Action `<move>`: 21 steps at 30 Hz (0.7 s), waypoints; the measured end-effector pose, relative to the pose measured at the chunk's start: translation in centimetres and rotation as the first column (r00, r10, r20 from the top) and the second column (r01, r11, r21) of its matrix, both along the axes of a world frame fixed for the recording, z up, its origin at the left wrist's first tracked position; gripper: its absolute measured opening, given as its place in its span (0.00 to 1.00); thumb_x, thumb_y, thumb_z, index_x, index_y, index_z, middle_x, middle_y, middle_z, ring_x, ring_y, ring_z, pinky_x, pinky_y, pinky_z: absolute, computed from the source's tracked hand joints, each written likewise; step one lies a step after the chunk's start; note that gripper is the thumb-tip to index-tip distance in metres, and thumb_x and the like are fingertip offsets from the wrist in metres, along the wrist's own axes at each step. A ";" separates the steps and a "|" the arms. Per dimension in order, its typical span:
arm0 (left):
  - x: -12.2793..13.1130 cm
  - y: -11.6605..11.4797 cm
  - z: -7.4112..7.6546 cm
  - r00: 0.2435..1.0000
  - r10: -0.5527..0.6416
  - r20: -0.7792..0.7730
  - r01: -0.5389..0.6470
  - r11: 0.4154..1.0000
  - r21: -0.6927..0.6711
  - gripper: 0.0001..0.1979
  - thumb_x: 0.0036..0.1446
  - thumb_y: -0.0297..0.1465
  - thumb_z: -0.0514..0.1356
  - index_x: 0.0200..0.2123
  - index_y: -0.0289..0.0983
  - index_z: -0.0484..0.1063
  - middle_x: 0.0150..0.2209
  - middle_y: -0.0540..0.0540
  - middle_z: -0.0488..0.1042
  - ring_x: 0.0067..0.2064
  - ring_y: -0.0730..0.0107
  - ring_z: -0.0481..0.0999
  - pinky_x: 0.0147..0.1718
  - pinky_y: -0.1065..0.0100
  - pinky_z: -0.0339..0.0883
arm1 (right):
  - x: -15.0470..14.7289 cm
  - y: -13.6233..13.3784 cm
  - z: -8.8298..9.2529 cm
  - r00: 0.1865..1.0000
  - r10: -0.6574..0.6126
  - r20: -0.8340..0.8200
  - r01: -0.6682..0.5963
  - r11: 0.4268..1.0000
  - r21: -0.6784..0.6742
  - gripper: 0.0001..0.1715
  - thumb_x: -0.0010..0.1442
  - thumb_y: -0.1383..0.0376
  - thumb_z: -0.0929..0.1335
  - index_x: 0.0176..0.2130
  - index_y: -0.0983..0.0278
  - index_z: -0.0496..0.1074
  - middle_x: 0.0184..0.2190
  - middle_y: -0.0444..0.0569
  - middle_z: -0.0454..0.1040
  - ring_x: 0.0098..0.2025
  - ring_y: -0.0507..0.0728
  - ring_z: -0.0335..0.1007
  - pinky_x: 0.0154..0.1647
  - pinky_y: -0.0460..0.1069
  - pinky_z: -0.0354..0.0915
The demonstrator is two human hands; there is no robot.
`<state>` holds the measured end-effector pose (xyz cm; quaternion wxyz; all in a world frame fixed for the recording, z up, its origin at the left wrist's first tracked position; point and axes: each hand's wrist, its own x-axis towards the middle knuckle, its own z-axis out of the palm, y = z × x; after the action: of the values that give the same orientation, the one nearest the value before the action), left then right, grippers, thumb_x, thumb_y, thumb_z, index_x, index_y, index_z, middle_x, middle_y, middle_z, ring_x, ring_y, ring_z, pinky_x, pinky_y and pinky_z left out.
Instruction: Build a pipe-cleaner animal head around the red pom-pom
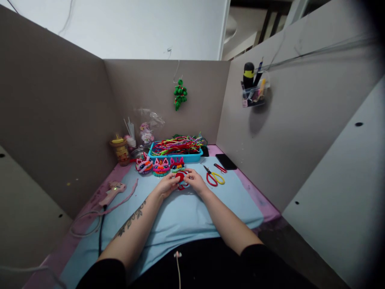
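Note:
Between both hands, over the middle of the blue cloth, is a small round red piece (180, 177) that looks made of pipe cleaner, with a red loop hanging below it. My left hand (169, 184) pinches its left side. On the right side, the fingers of my right hand (194, 180) close on its edge. Just beyond the hands stand three colourful fuzzy animal heads with ears: a pink and white one (144, 165), a pink and orange one (161, 167) and a red and teal one (177, 164), partly hidden by my fingers.
A blue tray (192, 158) of colourful pipe cleaners sits at the back. To the right lie red-and-yellow scissors (214, 177), a red-handled tool (220, 167) and a black phone (226, 161). A pink glue gun (112, 193) with its cord is left, near a brown cup (122, 153). Partitions surround the table.

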<state>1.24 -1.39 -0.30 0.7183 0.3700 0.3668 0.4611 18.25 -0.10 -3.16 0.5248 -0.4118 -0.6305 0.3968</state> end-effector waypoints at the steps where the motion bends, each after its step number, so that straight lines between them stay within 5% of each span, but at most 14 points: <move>1: 0.0 0.0 0.0 1.000 -0.004 -0.001 0.004 1.000 0.001 0.11 0.44 0.24 0.70 0.32 0.33 0.74 0.29 0.46 0.77 0.25 0.77 0.73 0.25 0.76 0.66 | -0.1 0.1 -0.1 1.000 0.020 -0.023 -0.020 1.000 -0.014 0.17 0.46 0.53 0.73 0.20 0.63 0.73 0.51 0.54 0.68 0.54 0.63 0.63 0.57 0.56 0.56; 8: -0.1 0.1 -0.1 1.000 0.005 -0.010 -0.005 1.000 0.001 0.12 0.43 0.25 0.71 0.32 0.33 0.74 0.27 0.47 0.76 0.24 0.77 0.72 0.23 0.76 0.65 | -0.5 0.2 -0.5 0.994 0.071 -0.088 -0.077 0.995 -0.061 0.24 0.44 0.46 0.73 0.20 0.64 0.71 0.50 0.53 0.68 0.50 0.62 0.66 0.53 0.56 0.61; 14: -0.4 0.9 -0.2 0.995 0.100 0.030 -0.101 0.994 0.028 0.10 0.46 0.25 0.69 0.34 0.33 0.75 0.27 0.47 0.76 0.23 0.78 0.71 0.22 0.77 0.63 | 0.0 -0.3 0.5 0.992 -0.118 -0.055 0.122 0.988 0.089 0.24 0.56 0.46 0.65 0.34 0.61 0.77 0.45 0.53 0.72 0.52 0.61 0.66 0.54 0.56 0.60; 21: -0.5 1.3 -0.1 0.984 0.161 0.075 -0.166 0.984 0.063 0.08 0.48 0.27 0.68 0.34 0.32 0.75 0.26 0.48 0.75 0.23 0.80 0.69 0.21 0.78 0.62 | -1.1 -1.7 1.2 0.997 -0.073 -0.011 0.074 0.995 0.067 0.14 0.48 0.58 0.71 0.35 0.62 0.74 0.22 0.42 0.69 0.25 0.53 0.62 0.29 0.48 0.59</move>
<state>0.73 -0.12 -0.42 0.6770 0.3471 0.3546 0.5435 17.18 -1.82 -1.98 0.5551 -0.4153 -0.6257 0.3576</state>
